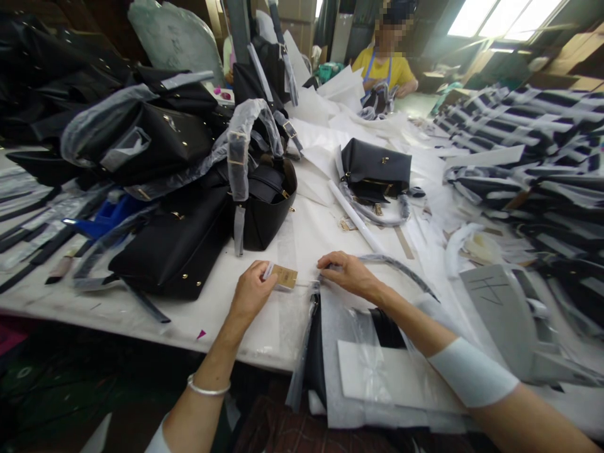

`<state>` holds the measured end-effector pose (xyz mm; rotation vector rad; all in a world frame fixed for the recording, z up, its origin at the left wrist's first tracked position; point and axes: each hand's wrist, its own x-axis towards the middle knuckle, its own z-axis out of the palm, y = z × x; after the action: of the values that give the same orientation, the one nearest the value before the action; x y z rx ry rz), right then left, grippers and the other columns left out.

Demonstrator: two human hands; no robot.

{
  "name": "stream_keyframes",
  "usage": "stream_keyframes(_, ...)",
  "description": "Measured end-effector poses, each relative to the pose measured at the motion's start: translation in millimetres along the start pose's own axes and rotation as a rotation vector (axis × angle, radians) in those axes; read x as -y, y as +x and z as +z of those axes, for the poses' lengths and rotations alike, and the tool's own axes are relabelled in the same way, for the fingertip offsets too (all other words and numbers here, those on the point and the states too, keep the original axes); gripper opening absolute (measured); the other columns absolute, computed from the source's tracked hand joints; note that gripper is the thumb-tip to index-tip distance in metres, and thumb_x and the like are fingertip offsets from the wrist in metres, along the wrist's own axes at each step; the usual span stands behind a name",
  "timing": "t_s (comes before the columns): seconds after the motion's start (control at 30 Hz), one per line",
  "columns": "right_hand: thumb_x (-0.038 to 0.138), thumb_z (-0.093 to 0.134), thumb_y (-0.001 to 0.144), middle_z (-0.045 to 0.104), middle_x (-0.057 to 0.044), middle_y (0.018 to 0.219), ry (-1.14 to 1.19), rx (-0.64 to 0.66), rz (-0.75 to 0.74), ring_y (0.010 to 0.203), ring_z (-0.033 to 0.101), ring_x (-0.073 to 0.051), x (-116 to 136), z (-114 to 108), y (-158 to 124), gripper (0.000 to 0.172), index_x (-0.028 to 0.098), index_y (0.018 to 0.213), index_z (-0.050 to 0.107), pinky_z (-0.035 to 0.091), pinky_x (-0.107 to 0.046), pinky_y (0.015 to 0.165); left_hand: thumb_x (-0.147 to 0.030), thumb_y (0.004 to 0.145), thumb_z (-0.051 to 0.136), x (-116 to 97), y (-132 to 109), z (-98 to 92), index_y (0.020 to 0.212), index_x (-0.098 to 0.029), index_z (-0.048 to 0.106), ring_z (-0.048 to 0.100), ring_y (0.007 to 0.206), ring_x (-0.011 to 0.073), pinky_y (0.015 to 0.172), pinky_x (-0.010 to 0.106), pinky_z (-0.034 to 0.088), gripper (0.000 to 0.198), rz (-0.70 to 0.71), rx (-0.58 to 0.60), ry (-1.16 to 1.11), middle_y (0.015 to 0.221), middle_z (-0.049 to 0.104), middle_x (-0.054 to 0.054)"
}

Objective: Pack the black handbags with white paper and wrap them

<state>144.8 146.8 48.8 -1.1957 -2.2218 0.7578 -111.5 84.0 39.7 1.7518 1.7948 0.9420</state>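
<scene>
My left hand (252,290) pinches a small brown paper tag (285,276) near the front edge of the white table (207,314). My right hand (346,272) is closed in a pinch just right of the tag, seemingly on a thin string or the edge of clear plastic wrap; what it grips is too small to name. Below my right forearm lies a black handbag (384,327) wrapped in white tissue and clear plastic, with a white card (377,374) on top. A wrapped grey strap (401,270) curves away behind my right hand.
A heap of black handbags (179,189) with plastic-wrapped handles fills the table's left. One small black bag (375,170) stands mid-table among white paper. Striped packed items (528,145) pile up on the right. Another person in a yellow shirt (387,66) works at the far end.
</scene>
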Motion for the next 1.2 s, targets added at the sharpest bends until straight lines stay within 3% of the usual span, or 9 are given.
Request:
stream_keyframes(0.1,0.022,0.064,0.084,0.074,-0.003,0.106,-0.094,-0.105,0.088,0.095,0.066,-0.020,-9.8,-17.7,-4.4,0.023,0.025,0.105,0.073,0.050,-0.034,0.089,-0.020,0.083,0.055,3.6,0.1,-7.5,0.084,-0.020,0.064,0.064,0.094,0.0206,0.083,0.031,0.048,0.009,-0.019,0.037,0.215,0.103,0.067,0.004)
stream_keyframes(0.23,0.024,0.070,0.081,0.069,-0.010,0.123,-0.480,-0.015,0.152,0.119,0.059,-0.029,-23.9,-41.1,-7.4,0.044,0.023,0.124,0.065,0.042,-0.041,0.101,-0.028,0.086,0.063,-20.1,11.7,-0.2,0.121,-0.019,0.057,0.051,0.128,0.0283,0.105,0.038,0.041,0.036,0.116,-0.087,0.383,0.143,0.052,0.012)
stream_keyframes(0.4,0.025,0.061,0.090,0.072,-0.011,0.106,-0.701,0.123,0.280,0.104,0.065,-0.029,-35.7,-50.0,-11.3,0.018,0.021,0.104,0.073,0.045,-0.036,0.087,-0.035,0.085,0.070,-76.5,32.8,45.5,0.124,-0.021,0.057,0.056,0.120,0.0270,0.102,0.038,0.041,0.043,0.386,0.188,0.409,0.126,0.064,0.010)
stream_keyframes(0.53,0.024,0.059,0.091,0.073,-0.011,0.097,-0.715,0.100,0.303,0.097,0.068,-0.027,-38.3,-54.1,-16.9,0.016,0.021,0.094,0.074,0.045,-0.032,0.078,-0.023,0.083,0.070,-104.5,41.3,78.3,0.103,-0.020,0.063,0.062,0.108,0.0275,0.096,0.038,0.043,0.021,0.445,0.324,0.503,0.107,0.070,0.011)
stream_keyframes(0.63,0.022,0.060,0.090,0.073,-0.011,0.096,-0.684,0.100,0.304,0.095,0.068,-0.026,-40.0,-59.9,-22.6,0.015,0.021,0.091,0.075,0.046,-0.031,0.077,-0.019,0.086,0.061,-102.1,45.1,76.2,0.102,-0.018,0.062,0.067,0.096,0.0273,0.086,0.036,0.046,0.016,0.402,0.320,0.528,0.096,0.072,0.011)
stream_keyframes(0.77,0.025,0.066,0.086,0.075,-0.005,0.097,-0.580,0.129,0.269,0.093,0.069,-0.022,-46.7,-74.0,-27.6,0.014,0.024,0.095,0.076,0.048,-0.027,0.076,-0.028,0.089,0.055,-75.5,47.4,42.7,0.116,-0.022,0.057,0.069,0.085,0.0252,0.071,0.032,0.046,0.028,0.238,0.343,0.546,0.091,0.073,0.005)
stream_keyframes(0.93,0.039,0.062,0.089,0.076,0.000,0.092,-0.385,-0.057,0.366,0.084,0.069,-0.017,-60.8,-95.6,-16.1,0.020,0.026,0.096,0.075,0.050,-0.025,0.075,-0.026,0.088,0.059,-58.3,48.1,15.8,0.111,-0.021,0.062,0.061,0.109,0.0276,0.088,0.037,0.044,0.023,0.248,0.127,0.688,0.116,0.067,0.010)
stream_keyframes(1.03,0.037,0.060,0.090,0.072,-0.008,0.112,-0.499,-0.240,0.446,0.099,0.066,-0.023,-70.2,-98.2,1.0,0.027,0.021,0.109,0.071,0.049,-0.032,0.083,-0.030,0.091,0.060,-75.9,48.1,31.1,0.117,-0.020,0.060,0.059,0.111,0.0274,0.094,0.039,0.043,0.028,0.349,0.116,0.588,0.118,0.066,0.010)
stream_keyframes(1.2,0.029,0.067,0.085,0.070,-0.011,0.116,-0.605,-0.234,0.502,0.104,0.065,-0.027,-93.0,-93.4,24.9,0.035,0.021,0.118,0.065,0.048,-0.034,0.083,-0.026,0.087,0.066,-101.1,46.6,78.8,0.116,-0.019,0.059,0.059,0.108,0.0286,0.092,0.040,0.046,0.030,0.451,0.319,0.546,0.112,0.066,0.009)
